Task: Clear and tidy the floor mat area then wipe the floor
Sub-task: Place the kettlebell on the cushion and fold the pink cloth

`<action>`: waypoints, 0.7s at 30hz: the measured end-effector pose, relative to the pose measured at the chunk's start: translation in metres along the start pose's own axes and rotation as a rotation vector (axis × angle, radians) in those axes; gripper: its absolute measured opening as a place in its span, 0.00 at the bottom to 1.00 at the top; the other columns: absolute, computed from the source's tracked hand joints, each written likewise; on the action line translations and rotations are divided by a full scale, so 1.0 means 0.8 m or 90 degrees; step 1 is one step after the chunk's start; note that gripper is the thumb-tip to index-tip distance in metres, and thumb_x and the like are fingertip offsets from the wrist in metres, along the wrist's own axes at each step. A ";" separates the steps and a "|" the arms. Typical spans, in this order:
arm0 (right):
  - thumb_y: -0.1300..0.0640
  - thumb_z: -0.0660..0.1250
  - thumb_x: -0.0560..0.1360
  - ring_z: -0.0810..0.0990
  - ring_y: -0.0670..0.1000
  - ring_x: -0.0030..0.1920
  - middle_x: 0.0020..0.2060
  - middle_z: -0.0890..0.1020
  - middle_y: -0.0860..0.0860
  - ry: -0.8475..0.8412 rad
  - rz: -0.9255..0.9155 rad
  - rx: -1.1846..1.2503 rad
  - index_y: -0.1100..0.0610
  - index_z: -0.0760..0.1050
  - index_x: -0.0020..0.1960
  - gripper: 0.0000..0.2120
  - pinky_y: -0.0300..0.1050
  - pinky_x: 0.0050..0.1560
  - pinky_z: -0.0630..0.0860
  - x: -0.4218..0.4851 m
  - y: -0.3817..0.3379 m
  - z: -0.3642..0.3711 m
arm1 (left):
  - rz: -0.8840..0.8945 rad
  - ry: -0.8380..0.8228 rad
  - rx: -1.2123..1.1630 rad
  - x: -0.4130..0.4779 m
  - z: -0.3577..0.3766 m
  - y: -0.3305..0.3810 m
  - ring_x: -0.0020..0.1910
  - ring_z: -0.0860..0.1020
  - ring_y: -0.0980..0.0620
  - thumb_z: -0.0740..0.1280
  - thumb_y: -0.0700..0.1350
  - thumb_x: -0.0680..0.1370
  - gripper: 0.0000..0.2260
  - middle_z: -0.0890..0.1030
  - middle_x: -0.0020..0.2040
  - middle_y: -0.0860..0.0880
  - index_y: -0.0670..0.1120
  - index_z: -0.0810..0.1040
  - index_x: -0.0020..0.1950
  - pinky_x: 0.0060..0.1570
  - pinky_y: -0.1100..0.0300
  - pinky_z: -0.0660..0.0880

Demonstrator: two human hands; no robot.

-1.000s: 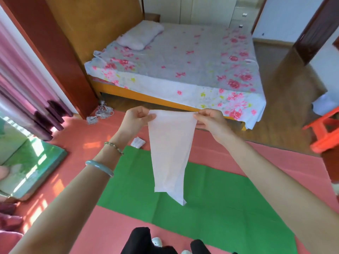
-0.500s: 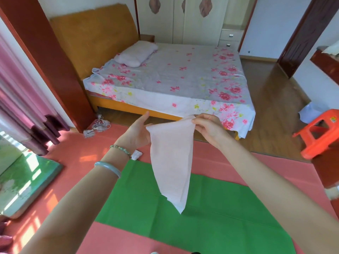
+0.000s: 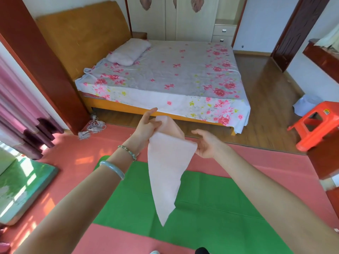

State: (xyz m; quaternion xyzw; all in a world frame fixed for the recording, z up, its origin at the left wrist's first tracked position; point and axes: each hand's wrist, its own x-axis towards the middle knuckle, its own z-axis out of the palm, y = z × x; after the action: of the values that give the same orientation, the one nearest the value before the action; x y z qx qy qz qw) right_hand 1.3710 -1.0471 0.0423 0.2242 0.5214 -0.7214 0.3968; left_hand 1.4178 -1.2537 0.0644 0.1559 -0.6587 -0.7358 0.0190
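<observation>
Bed (image 3: 165,76) behind mat (image 3: 211,202), stool (image 3: 319,123) right, curtain (image 3: 16,107) left.

I have both bare forearms stretched forward. My left hand (image 3: 149,125) is the higher one, with one finger pointing up and the others pinching the top edge of the wipe (image 3: 167,173). My right hand (image 3: 208,144) sits lower, palm turned inward, its loosely curled fingers touching the wipe's corner.

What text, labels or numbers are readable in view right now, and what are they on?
No text can be read.
The sticker on the orange stool: print too small and blurred to read.
The cloth: no print shows.
</observation>
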 end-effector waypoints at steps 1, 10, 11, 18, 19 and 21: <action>0.56 0.68 0.73 0.82 0.51 0.28 0.48 0.80 0.55 0.008 -0.002 -0.024 0.58 0.68 0.61 0.18 0.40 0.29 0.79 0.003 0.001 0.004 | 0.025 -0.017 0.027 -0.001 -0.001 0.002 0.38 0.78 0.48 0.60 0.33 0.77 0.23 0.78 0.50 0.42 0.54 0.67 0.67 0.36 0.58 0.76; 0.68 0.65 0.71 0.79 0.49 0.37 0.39 0.81 0.51 0.032 -0.309 -0.015 0.55 0.78 0.45 0.09 0.36 0.34 0.75 0.002 -0.018 0.051 | 0.196 0.019 0.226 0.004 -0.034 0.010 0.33 0.63 0.47 0.60 0.28 0.73 0.32 0.65 0.32 0.44 0.54 0.64 0.72 0.36 0.58 0.63; 0.68 0.64 0.71 0.78 0.49 0.37 0.40 0.81 0.51 0.020 -0.306 -0.023 0.56 0.78 0.44 0.09 0.38 0.36 0.75 -0.001 -0.020 0.055 | 0.205 0.021 0.223 0.005 -0.038 0.012 0.35 0.64 0.47 0.62 0.31 0.73 0.32 0.68 0.35 0.43 0.57 0.64 0.71 0.39 0.56 0.64; 0.65 0.66 0.74 0.80 0.53 0.39 0.39 0.80 0.54 0.000 -0.318 -0.036 0.57 0.75 0.41 0.05 0.46 0.45 0.78 -0.012 -0.031 0.060 | 0.170 0.065 0.128 0.008 -0.053 0.033 0.46 0.79 0.54 0.71 0.44 0.74 0.21 0.82 0.43 0.47 0.55 0.73 0.66 0.50 0.66 0.73; 0.66 0.66 0.74 0.80 0.53 0.39 0.39 0.80 0.55 0.005 -0.329 -0.032 0.57 0.74 0.41 0.06 0.46 0.45 0.78 -0.014 -0.033 0.060 | 0.153 0.074 0.109 0.011 -0.055 0.034 0.49 0.80 0.54 0.72 0.44 0.73 0.20 0.83 0.45 0.47 0.54 0.75 0.64 0.53 0.67 0.73; 0.67 0.65 0.74 0.80 0.54 0.38 0.38 0.80 0.55 0.017 -0.351 -0.046 0.58 0.74 0.40 0.06 0.45 0.43 0.79 -0.017 -0.035 0.061 | 0.113 0.075 0.064 0.013 -0.058 0.034 0.54 0.80 0.48 0.74 0.44 0.70 0.16 0.83 0.48 0.45 0.54 0.80 0.56 0.61 0.57 0.72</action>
State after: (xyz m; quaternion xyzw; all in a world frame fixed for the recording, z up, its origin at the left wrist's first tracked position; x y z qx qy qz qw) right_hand 1.3605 -1.0841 0.0858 0.0693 0.5934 -0.7799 0.1864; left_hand 1.4149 -1.3042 0.0850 0.1409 -0.7039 -0.6867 0.1147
